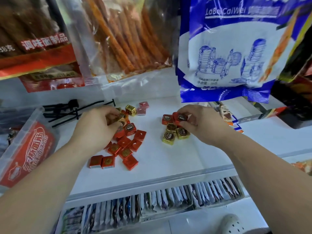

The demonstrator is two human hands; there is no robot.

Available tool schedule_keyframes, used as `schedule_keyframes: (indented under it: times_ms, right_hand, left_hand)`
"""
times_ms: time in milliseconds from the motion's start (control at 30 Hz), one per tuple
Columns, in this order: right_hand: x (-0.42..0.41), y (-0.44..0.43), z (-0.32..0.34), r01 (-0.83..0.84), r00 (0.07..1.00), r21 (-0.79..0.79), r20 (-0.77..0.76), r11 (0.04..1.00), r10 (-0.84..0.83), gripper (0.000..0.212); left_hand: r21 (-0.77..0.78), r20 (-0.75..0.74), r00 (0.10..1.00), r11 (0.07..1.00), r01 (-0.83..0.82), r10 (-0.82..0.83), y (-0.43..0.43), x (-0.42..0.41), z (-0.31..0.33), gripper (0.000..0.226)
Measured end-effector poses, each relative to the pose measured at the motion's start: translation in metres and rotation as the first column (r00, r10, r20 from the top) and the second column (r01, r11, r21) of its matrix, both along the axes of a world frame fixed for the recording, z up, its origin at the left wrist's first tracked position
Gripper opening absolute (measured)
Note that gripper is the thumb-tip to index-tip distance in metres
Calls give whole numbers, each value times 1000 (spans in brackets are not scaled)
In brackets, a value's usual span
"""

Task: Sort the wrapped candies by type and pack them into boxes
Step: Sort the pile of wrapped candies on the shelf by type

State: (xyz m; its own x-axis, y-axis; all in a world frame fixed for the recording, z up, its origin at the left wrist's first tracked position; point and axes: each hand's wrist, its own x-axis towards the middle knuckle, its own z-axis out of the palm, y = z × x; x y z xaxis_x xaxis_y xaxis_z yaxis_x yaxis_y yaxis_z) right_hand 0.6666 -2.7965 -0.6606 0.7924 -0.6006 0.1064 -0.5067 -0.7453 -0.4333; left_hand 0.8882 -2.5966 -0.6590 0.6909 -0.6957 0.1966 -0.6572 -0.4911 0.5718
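Note:
Square foil-wrapped candies lie on a white shelf top [168,159]. A loose pile of red candies [125,146] spreads at centre left, with a gold candy [130,110] and two pink candies [143,107] behind it. My left hand [96,127] reaches into the top of this pile, its fingers curled around a gold candy. At centre right sits a small group of gold candies [173,135] with a red candy [167,119] behind them. My right hand [200,124] pinches a red candy [181,117] just above that group.
A clear plastic bin [22,137] with a red snack packet stands at the left. Black plastic hooks [70,110] lie behind the pile. Hanging snack bags, among them a blue and white bag [228,53], crowd the top. Packets [152,205] fill the lower shelf. A white shoe [232,224] shows below.

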Motion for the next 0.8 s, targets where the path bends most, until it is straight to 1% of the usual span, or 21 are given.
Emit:
schedule_keyframes:
  times_ms: [100, 167, 267, 333, 367, 433, 500, 633, 800]
  right_hand:
    - [-9, -3, 10, 8, 1000, 91, 9, 996, -9, 36]
    - [-18, -5, 13, 11, 1000, 132, -5, 991, -10, 39]
    - [-30, -5, 14, 13, 1000, 120, -3, 993, -13, 40]
    - [-32, -4, 13, 28, 998, 87, 46, 996, -32, 36]
    - [-31, -3, 11, 35, 996, 69, 73, 997, -40, 33]
    - [-28, 0, 6, 35, 994, 40, 101, 999, -39, 29]
    - [-25, 2, -3, 30, 996, 9, 89, 999, -31, 31]
    - [-24, 3, -15, 10, 998, -77, 64, 997, -5, 37]
    - [-11, 5, -17, -5, 998, -166, 61, 986, 15, 36]
  left_hand:
    - [-90, -162, 985, 995, 48, -62, -13, -27, 7, 26]
    - [-90, -185, 978, 993, 78, -94, -27, -44, 3, 25]
    - [-41, -219, 972, 996, 79, -86, -47, -59, -8, 15]
    - [-49, -257, 963, 997, 67, -77, -58, -63, -14, 12]
    - [-61, -254, 964, 996, 64, -78, -64, -64, -16, 12]
    - [-42, -195, 976, 995, 87, -94, -74, -66, -18, 13]
    - [34, -97, 989, 993, 113, -109, -80, -68, -18, 10]
    - [93, -37, 990, 986, 140, -137, -81, -66, -21, 3]
    - [193, 84, 973, 962, 194, -213, -76, -65, -19, 16]
